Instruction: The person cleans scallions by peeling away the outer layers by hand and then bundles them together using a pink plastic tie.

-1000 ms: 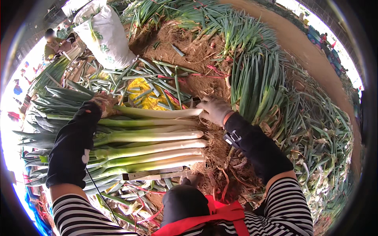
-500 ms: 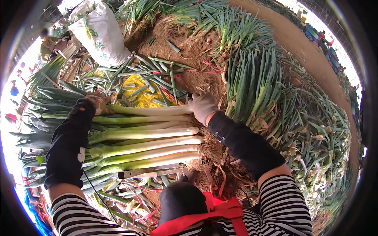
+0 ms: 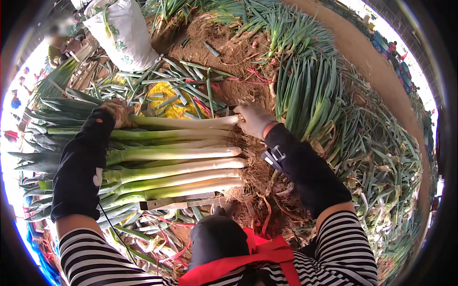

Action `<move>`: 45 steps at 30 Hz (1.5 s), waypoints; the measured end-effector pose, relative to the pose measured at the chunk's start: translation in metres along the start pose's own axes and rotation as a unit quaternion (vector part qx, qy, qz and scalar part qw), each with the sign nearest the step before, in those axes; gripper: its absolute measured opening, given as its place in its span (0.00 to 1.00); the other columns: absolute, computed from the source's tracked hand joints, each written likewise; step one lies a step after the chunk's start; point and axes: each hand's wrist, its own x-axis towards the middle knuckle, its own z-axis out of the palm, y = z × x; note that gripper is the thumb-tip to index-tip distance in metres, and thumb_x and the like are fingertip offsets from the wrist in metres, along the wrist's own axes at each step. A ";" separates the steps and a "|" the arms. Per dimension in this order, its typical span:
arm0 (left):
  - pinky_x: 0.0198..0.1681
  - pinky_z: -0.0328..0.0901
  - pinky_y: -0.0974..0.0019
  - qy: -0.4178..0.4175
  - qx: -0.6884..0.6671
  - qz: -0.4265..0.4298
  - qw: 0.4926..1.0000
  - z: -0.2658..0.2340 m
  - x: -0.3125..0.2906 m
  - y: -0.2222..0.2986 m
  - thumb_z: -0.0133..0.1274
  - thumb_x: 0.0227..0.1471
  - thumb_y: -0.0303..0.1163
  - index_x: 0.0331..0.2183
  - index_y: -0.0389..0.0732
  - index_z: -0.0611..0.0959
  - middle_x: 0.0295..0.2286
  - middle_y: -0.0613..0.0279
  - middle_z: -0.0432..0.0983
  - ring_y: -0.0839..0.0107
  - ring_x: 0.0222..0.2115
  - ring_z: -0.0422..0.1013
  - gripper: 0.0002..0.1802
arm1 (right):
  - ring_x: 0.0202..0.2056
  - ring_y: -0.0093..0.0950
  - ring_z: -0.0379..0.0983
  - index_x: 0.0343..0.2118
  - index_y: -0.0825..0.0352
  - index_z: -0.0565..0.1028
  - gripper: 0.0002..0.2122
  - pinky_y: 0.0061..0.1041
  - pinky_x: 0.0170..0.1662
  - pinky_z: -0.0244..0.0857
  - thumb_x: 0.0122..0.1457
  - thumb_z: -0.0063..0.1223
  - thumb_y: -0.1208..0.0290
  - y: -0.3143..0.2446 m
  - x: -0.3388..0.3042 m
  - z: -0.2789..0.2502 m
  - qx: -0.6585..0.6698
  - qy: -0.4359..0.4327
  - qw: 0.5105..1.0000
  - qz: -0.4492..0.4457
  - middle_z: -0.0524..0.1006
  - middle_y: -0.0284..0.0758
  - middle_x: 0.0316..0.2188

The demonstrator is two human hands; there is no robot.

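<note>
A row of thick, long green onions [image 3: 176, 175] lies side by side before me, white root ends to the right, dark leaves to the left. My left hand [image 3: 121, 114], in a dirty brownish glove, is closed around the farthest green onion [image 3: 186, 122] where the stalk turns green. At the root end of that same stalk is my right hand [image 3: 254, 118], in a pale grey glove, its fingers closed on the white tip. Fine roots [image 3: 248, 174] hang off the ends of the nearer stalks. Under the row a metal frame [image 3: 181, 202] shows in part.
A yellow sheet [image 3: 164, 102] strewn with cut leaf pieces lies beyond the row. A white sack [image 3: 125, 38] stands at the far left. Uncut green onions [image 3: 310, 100] are heaped on the right, near a dirt path [image 3: 377, 71]. Another person [image 3: 56, 45] sits far left.
My right hand has shifted slightly right and up, to the very end of the farthest stalk. The left hand has barely moved and keeps its hold.
</note>
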 end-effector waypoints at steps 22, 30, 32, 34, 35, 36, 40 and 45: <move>0.55 0.59 0.56 0.049 -0.028 0.053 0.997 -0.001 -0.038 -0.029 0.46 0.45 0.67 0.52 0.44 0.72 0.53 0.41 0.62 0.51 0.52 0.64 0.42 | 0.33 0.38 0.75 0.35 0.62 0.73 0.07 0.36 0.33 0.68 0.53 0.46 0.72 -0.045 0.024 0.003 -0.131 -0.024 0.991 0.019 0.75 0.37 0.32; 0.54 0.59 0.57 0.087 -0.046 0.014 0.995 -0.004 -0.046 -0.027 0.52 0.43 0.62 0.49 0.44 0.75 0.50 0.46 0.66 0.52 0.50 0.65 0.39 | 0.38 0.32 0.70 0.29 0.59 0.76 0.06 0.34 0.38 0.63 0.51 0.47 0.70 -0.061 0.029 0.009 -0.251 0.053 0.964 -0.069 0.72 0.32 0.34; 0.53 0.60 0.58 0.087 -0.063 0.026 0.994 -0.010 -0.051 -0.030 0.52 0.40 0.67 0.49 0.45 0.75 0.44 0.52 0.73 0.56 0.48 0.67 0.42 | 0.39 0.30 0.70 0.32 0.58 0.76 0.07 0.32 0.37 0.62 0.52 0.46 0.69 -0.067 0.029 0.008 -0.271 0.013 0.961 -0.055 0.72 0.31 0.34; 0.51 0.62 0.58 0.049 -0.072 0.017 0.996 -0.020 -0.050 -0.023 0.54 0.40 0.65 0.46 0.44 0.78 0.42 0.53 0.75 0.57 0.47 0.68 0.40 | 0.39 0.30 0.70 0.35 0.58 0.75 0.08 0.33 0.36 0.62 0.53 0.45 0.68 -0.070 0.031 0.014 -0.293 0.035 0.946 -0.130 0.72 0.30 0.34; 0.51 0.62 0.58 0.048 -0.072 0.017 0.996 -0.018 -0.051 -0.025 0.54 0.40 0.65 0.46 0.44 0.78 0.42 0.53 0.75 0.57 0.47 0.68 0.40 | 0.38 0.29 0.71 0.37 0.57 0.74 0.09 0.32 0.37 0.62 0.55 0.44 0.69 -0.077 0.034 0.020 -0.311 0.004 0.943 -0.119 0.74 0.30 0.35; 0.51 0.62 0.58 0.051 -0.080 0.014 0.995 -0.016 -0.052 -0.027 0.55 0.39 0.64 0.46 0.44 0.78 0.42 0.53 0.75 0.57 0.46 0.68 0.39 | 0.38 0.29 0.71 0.37 0.57 0.74 0.09 0.32 0.37 0.62 0.55 0.44 0.69 -0.078 0.035 0.022 -0.310 0.004 0.943 -0.120 0.74 0.30 0.35; 0.50 0.62 0.58 0.096 -0.093 0.021 0.991 -0.019 -0.054 -0.022 0.57 0.39 0.62 0.45 0.45 0.78 0.41 0.53 0.75 0.57 0.46 0.69 0.38 | 0.36 0.35 0.76 0.37 0.60 0.75 0.10 0.34 0.37 0.68 0.53 0.45 0.72 -0.071 0.050 0.023 -0.230 -0.020 0.972 -0.045 0.79 0.37 0.32; 0.56 0.57 0.61 0.047 -0.125 -0.009 0.991 -0.021 -0.061 -0.019 0.59 0.37 0.59 0.47 0.44 0.77 0.47 0.52 0.71 0.58 0.51 0.65 0.38 | 0.41 0.36 0.77 0.34 0.65 0.80 0.10 0.33 0.41 0.70 0.50 0.50 0.73 -0.086 0.058 0.001 -0.114 -0.207 0.972 0.005 0.79 0.42 0.37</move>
